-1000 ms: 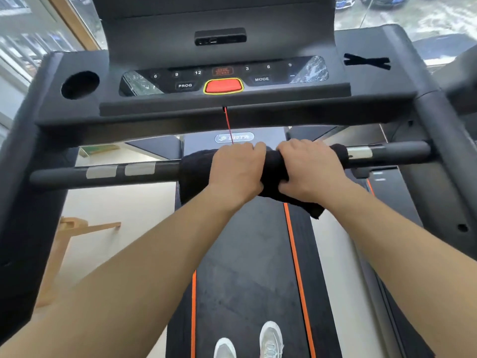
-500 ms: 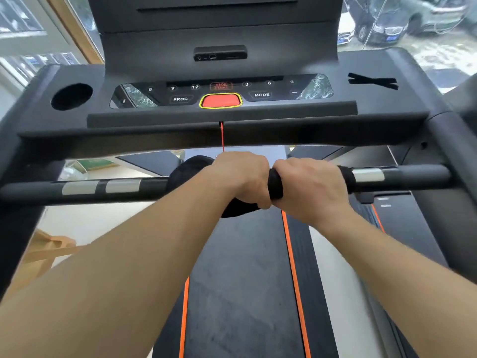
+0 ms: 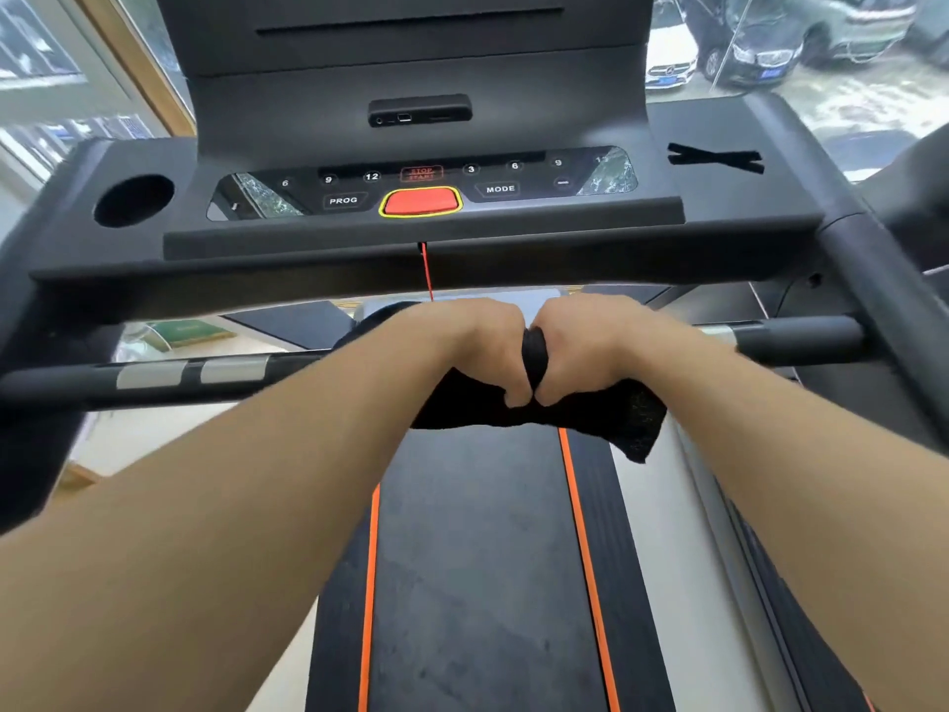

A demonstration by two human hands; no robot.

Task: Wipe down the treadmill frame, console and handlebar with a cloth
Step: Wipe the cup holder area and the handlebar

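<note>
A black cloth (image 3: pixel 606 418) is wrapped over the middle of the treadmill's horizontal handlebar (image 3: pixel 154 375). My left hand (image 3: pixel 462 346) and my right hand (image 3: pixel 590 346) grip the cloth and bar side by side, knuckles touching, with a fold of cloth bunched up between them. The cloth's lower right corner hangs below the bar. Above the hands sits the dark console (image 3: pixel 719 208) with its red stop button (image 3: pixel 420 201) and PROG and MODE keys. A red safety cord (image 3: pixel 426 272) drops from the console toward my hands. The bar under the hands is hidden.
The treadmill belt (image 3: pixel 472 557) with orange side stripes runs below. A round cup holder (image 3: pixel 133 200) is at the console's left, a black X of tape (image 3: pixel 716 157) at its right. Frame uprights (image 3: pixel 893 310) flank both sides. Windows with parked cars lie beyond.
My hands have drawn together until they touch, bunching the cloth between them. The cloth's lower edge now hangs out to the right. The camera has tilted up and nearer.
</note>
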